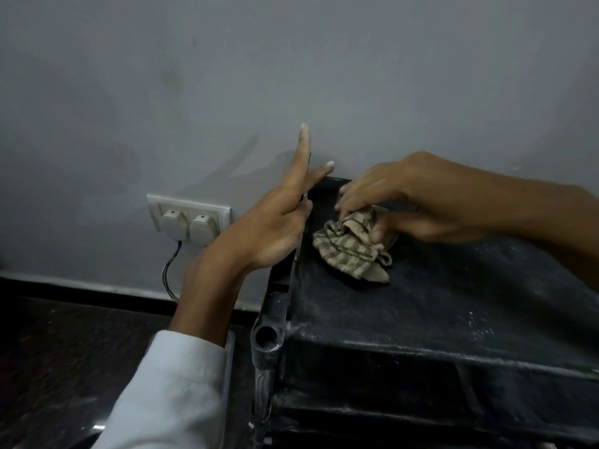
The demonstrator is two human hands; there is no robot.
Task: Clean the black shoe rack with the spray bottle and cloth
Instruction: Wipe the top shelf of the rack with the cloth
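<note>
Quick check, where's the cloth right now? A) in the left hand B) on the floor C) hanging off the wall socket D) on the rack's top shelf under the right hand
D: the checked cloth lies bunched on the dusty top of the black shoe rack with the right hand pressing it, while the left hand rests open against the rack's side edge.

Head cam, close, angled down at rack top [437,306]
</note>
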